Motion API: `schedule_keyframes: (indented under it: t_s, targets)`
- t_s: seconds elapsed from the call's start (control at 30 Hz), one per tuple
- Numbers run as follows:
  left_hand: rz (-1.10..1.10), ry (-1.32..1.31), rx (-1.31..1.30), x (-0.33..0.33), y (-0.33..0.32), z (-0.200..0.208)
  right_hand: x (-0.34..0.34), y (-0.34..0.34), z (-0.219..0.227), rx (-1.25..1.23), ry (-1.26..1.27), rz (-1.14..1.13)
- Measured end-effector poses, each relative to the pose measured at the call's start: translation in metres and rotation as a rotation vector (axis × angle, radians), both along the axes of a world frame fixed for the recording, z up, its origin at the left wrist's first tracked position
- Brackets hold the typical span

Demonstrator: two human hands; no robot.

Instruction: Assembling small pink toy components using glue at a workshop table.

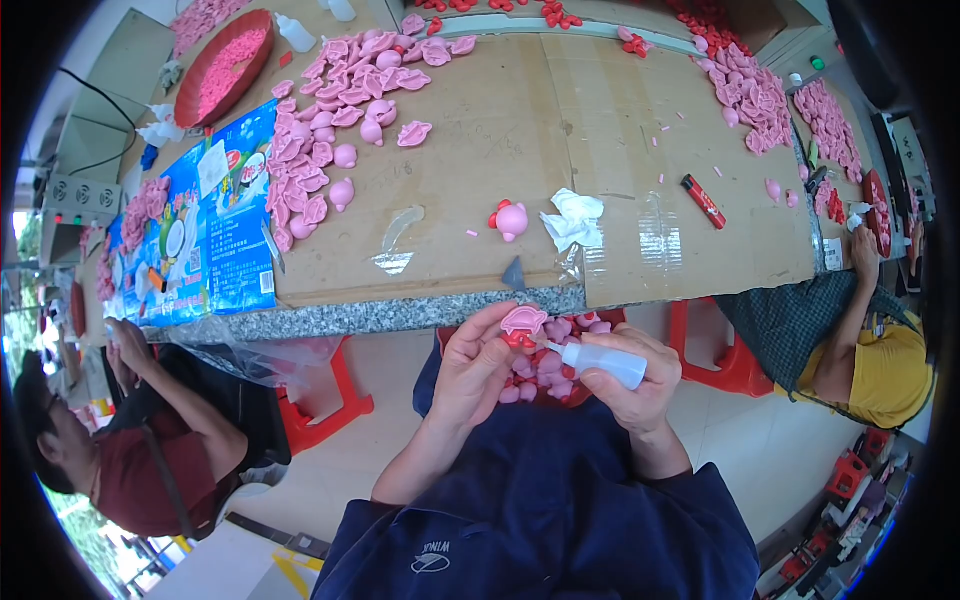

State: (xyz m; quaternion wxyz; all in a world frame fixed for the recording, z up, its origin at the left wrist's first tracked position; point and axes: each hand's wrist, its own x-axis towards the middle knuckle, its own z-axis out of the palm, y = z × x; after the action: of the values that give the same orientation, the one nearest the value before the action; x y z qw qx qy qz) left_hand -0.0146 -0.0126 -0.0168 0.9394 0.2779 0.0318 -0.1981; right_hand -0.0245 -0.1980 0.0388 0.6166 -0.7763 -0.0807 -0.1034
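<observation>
Just beyond the table's near edge, my left hand (pixel 468 372) pinches a small pink plastic piece (pixel 524 319) shaped like a cap with a rim. A glossy red part (pixel 518 341) sits at its lower side. My right hand (pixel 640 388) is wrapped round a translucent white squeeze bottle (pixel 606 364), tipped sideways. Its thin nozzle points left at the red part; whether it touches I cannot tell. Below both hands, several round pink pieces (pixel 545 372) are heaped, partly hidden by them. On the cardboard ahead stands a round pink piece (pixel 512 222) with red parts attached.
Pink parts (pixel 340 90) are piled at the table's far left, near a red basin (pixel 190 90); another pink pile (pixel 745 100) lies far right. Crumpled white tissue (pixel 574 219), a red tube (pixel 704 202) and a grey scrap (pixel 514 275) lie ahead. People sit left (pixel 160 470) and right (pixel 880 370).
</observation>
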Motion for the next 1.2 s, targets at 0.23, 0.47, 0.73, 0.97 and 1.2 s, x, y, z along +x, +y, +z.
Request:
schedule_keyframes:
  t_s: [0.23, 0.47, 0.73, 0.97, 1.2]
  targets:
    - [0.006, -0.017, 0.027, 0.001, -0.002, 0.002, 0.0, 0.001, 0.003, -0.01, 0.034, 0.032]
    - [0.016, 0.016, 0.006, 0.0, 0.0, 0.0, -0.001, -0.003, 0.002, 0.005, -0.032, -0.024]
    - [0.048, -0.036, -0.006, 0.002, -0.001, 0.004, 0.0, -0.002, 0.005, -0.06, -0.046, 0.019]
    - [0.059, -0.012, 0.003, 0.002, -0.001, 0.001, 0.0, -0.001, 0.01, -0.05, -0.021, 0.021]
    - [0.014, 0.023, -0.081, 0.001, 0.003, -0.007, -0.001, -0.008, 0.002, 0.118, 0.013, -0.154]
